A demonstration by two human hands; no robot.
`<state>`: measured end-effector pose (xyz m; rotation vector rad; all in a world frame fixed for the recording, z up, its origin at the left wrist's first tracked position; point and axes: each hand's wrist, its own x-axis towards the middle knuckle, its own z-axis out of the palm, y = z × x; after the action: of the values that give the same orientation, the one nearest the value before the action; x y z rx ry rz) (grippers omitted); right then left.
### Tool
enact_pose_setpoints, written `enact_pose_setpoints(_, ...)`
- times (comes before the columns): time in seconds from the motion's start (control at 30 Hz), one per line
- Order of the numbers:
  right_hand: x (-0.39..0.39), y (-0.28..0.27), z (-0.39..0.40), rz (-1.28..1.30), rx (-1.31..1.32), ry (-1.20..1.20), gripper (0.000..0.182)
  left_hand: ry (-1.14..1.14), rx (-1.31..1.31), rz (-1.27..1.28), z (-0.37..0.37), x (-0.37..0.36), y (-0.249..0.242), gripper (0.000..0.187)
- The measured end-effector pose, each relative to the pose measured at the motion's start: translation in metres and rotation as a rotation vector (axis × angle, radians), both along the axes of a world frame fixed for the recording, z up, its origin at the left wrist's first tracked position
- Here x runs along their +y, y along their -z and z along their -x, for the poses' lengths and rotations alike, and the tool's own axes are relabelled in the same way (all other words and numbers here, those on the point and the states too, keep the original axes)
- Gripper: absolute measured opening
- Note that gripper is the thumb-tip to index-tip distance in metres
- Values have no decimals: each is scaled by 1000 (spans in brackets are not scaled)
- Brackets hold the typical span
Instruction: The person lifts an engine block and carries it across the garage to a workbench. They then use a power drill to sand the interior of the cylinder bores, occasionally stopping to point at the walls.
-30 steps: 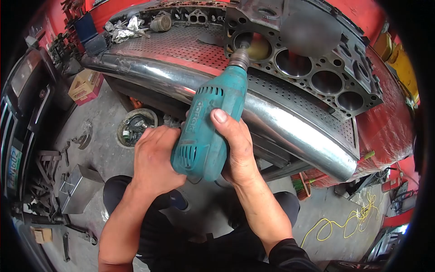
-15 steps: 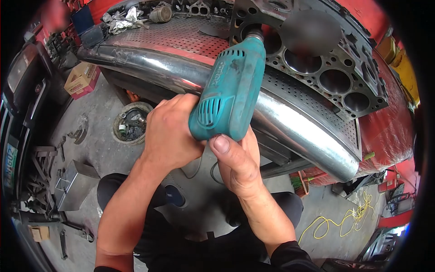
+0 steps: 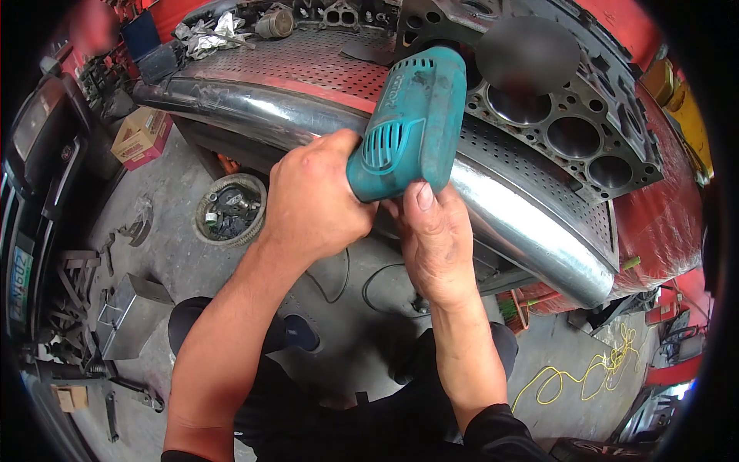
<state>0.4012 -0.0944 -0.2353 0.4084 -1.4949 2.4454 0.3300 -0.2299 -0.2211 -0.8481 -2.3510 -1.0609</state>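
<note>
A teal power drill (image 3: 412, 131) points away from me, its front end over the nearest cylinder bores of an engine block (image 3: 616, 138). The drill body hides its own chuck and bit. My left hand (image 3: 315, 192) is closed around the drill's handle, under the left side of the housing. At the rear end, my right hand (image 3: 437, 242) grips low with its thumb pressed up against the back of the housing; most of its fingers are out of sight. Several round bores show in the block's flat top face, and a blurred patch covers part of it.
The block sits on a perforated metal bench (image 3: 300, 69) with a shiny rounded edge (image 3: 531, 223). Below are a round basket of parts (image 3: 258, 215), a cardboard box (image 3: 141, 142), a metal case (image 3: 135, 319) and a yellow cord (image 3: 550, 377). A dark vehicle part (image 3: 54, 185) stands left.
The drill has moved forward and slightly right, and its chuck, visible before, is now hidden. Both my hands have advanced with it, the right one also shifting to the right.
</note>
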Motion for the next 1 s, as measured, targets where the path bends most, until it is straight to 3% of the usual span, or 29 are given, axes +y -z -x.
enact_pose_setpoints(0.1, -5, -1, 4, -37, 31, 116, 61, 1, 20, 15, 3, 3, -2, 33)
enact_pose_setpoints(0.67, 16, -3, 13, -10, 7, 155, 39, -79, -145, 126, 4, 26, -24, 41)
enact_pose_setpoints(0.9, 5, -3, 9, -6, 19, 110, 45, -58, -8, 95, 1, 13, -16, 35)
enact_pose_setpoints(1.0, 7, 6, 4, -27, 46, -61, 70, -33, 53, 88, -6, -1, -13, 33)
